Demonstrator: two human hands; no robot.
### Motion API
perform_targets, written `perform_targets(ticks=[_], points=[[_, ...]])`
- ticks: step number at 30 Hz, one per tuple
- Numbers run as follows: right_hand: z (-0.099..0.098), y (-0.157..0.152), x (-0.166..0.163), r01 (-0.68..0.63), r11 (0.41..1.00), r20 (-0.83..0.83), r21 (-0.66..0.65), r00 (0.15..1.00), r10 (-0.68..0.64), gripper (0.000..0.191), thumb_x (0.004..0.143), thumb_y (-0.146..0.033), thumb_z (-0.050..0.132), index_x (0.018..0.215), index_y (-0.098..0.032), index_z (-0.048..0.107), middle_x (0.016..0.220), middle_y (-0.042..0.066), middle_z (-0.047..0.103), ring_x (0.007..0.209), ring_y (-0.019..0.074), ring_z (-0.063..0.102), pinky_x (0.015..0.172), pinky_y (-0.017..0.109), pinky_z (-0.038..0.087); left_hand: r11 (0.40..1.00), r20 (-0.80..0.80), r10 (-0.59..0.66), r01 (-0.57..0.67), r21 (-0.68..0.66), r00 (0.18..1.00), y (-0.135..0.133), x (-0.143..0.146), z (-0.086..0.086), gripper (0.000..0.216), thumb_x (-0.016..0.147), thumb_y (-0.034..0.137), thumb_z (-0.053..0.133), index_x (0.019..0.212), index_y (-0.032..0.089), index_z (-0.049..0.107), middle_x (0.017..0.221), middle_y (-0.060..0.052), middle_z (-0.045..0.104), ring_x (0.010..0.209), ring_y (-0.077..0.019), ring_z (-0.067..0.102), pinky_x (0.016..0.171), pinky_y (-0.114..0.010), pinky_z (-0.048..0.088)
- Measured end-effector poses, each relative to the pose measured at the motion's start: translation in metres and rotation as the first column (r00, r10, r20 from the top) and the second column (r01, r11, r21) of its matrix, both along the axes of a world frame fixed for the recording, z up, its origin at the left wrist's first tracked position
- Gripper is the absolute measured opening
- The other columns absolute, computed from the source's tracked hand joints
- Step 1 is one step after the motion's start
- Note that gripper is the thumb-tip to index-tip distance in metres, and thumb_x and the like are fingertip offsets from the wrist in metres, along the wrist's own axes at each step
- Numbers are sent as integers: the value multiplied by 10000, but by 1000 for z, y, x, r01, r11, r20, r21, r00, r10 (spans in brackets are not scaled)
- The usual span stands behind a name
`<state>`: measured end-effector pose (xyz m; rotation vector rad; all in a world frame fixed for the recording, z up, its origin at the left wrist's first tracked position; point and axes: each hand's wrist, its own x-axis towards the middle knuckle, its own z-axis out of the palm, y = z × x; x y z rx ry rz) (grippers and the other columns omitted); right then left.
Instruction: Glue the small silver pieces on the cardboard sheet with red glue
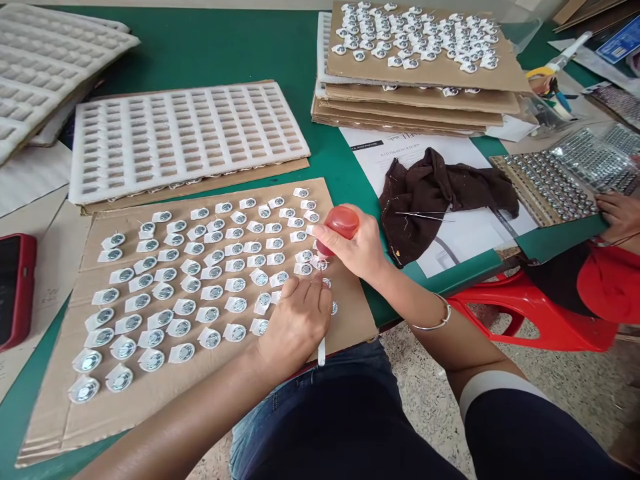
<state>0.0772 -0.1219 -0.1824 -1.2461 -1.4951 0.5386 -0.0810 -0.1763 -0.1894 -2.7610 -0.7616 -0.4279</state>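
Note:
A brown cardboard sheet [165, 390] lies on the green table [220, 47] with several rows of small round metal parts on white backings [185, 307]. My right hand [357, 250] is closed around a small red squeeze bottle [341, 223], nozzle down over a part at the sheet's right edge. My left hand [295, 323] rests on the sheet just below it, fingers curled, pinching a thin white strip [321, 350] and steadying the parts there. A metal bangle [435, 320] circles my right wrist.
A white foam grid tray [180, 137] lies behind the sheet. Stacked cardboard [415, 110] with more parts stands at the back right. A dark cloth [440, 193] lies on paper. A red phone [15, 287] is at the left. Another person's hand [617, 213] works at a tray on the right.

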Motion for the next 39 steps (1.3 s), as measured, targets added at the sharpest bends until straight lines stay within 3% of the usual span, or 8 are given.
perform_targets(ticks=[27, 39], points=[[0, 2, 3, 59, 998, 41, 19, 997, -60, 318, 728, -513, 644, 675, -221, 529, 596, -16, 559, 562, 128, 519, 585, 284, 483, 1000, 11, -9, 9, -16, 1000, 1, -2, -1, 225, 878, 14, 345, 908, 28, 568, 860, -187, 623, 719, -238, 561, 646, -370, 416], [-1, 1, 6, 66, 996, 95, 63, 993, -72, 316, 714, -480, 676, 679, -219, 501, 641, -11, 569, 594, 135, 534, 605, 292, 466, 992, 116, -9, 23, -121, 993, 7, -5, 1, 181, 858, 16, 371, 808, 103, 521, 884, -158, 624, 731, -228, 566, 643, -355, 383]])
